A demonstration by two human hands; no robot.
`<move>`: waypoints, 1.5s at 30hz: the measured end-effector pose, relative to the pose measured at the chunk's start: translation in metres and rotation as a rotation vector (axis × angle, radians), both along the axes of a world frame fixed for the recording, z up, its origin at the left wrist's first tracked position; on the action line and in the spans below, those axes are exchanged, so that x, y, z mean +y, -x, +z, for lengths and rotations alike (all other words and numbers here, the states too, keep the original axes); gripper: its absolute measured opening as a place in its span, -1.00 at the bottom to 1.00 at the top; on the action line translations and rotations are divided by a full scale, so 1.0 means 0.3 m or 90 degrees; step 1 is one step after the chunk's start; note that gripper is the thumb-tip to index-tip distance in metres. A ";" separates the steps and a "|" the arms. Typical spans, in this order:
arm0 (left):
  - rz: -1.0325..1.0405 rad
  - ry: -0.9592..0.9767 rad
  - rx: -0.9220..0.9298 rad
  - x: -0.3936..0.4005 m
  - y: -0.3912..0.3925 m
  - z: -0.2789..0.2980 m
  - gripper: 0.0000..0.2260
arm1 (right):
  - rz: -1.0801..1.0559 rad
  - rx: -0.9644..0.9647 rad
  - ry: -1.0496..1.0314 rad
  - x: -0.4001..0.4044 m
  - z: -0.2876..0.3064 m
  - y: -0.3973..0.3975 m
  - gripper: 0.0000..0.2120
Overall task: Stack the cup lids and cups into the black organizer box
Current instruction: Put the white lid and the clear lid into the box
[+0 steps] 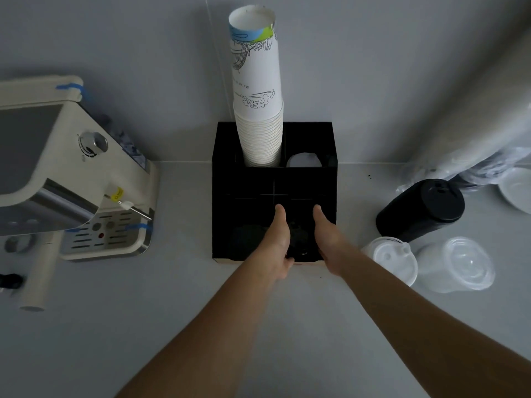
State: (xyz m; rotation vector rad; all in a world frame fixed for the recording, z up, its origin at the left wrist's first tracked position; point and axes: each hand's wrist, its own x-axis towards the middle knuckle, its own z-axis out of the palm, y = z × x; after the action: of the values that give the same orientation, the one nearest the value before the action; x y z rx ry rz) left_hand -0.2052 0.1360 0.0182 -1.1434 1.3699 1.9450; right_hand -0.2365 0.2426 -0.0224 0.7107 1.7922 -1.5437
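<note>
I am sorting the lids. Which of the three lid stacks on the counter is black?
The black lid stack lying tilted, farthest back. The white lid stack and the clear lid stack lie nearer.

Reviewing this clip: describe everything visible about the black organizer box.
The black organizer box is a matte, square, open-topped box with thin dividers forming compartments. It stands upright on the pale counter against the wall. A tall stack of paper cups rises from its rear left compartment; something pale lies in the rear right one. The left hand and right hand reach into its front right area around a dark object, too dim to identify. A light strip shows along its front base.
</note>
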 end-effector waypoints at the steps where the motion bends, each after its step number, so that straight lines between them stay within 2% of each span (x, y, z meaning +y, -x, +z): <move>1: 0.001 -0.003 0.002 -0.003 -0.007 0.014 -0.19 | -0.010 0.001 0.002 0.009 -0.017 0.000 0.05; 4: 0.010 -0.020 0.017 -0.016 -0.031 0.043 -0.27 | -0.044 0.013 0.019 0.030 -0.007 -0.009 0.04; 7: 0.002 -0.037 0.027 -0.042 -0.068 0.057 -0.24 | -0.050 0.030 0.019 0.022 0.122 -0.055 -0.24; 9: 0.004 -0.030 0.042 -0.063 -0.103 0.063 -0.25 | -0.051 0.048 0.051 0.045 0.138 -0.078 -0.37; 17: 0.062 -0.041 0.147 -0.132 -0.280 0.081 -0.46 | -0.089 0.081 0.185 0.150 0.235 -0.205 -0.43; 24: 0.109 -0.062 0.177 -0.126 -0.402 0.131 -0.60 | -0.153 0.113 0.209 0.256 0.288 -0.319 -0.67; 29: 0.105 -0.077 0.184 -0.087 -0.435 0.125 -0.65 | -0.208 0.126 0.238 0.369 0.281 -0.383 -0.65; 37: 0.046 -0.055 0.163 0.074 -0.415 0.073 -0.68 | -0.291 0.116 0.220 0.592 0.223 -0.433 -0.74; 45: -0.002 -0.020 0.129 0.224 -0.342 0.008 -0.69 | -0.303 0.089 0.179 0.699 0.106 -0.422 -0.74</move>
State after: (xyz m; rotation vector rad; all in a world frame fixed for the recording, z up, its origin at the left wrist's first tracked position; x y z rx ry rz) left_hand -0.1027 0.2031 0.0207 -0.9497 1.4351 2.1201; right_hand -0.1100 0.4523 0.0095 0.9534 1.5203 -2.1540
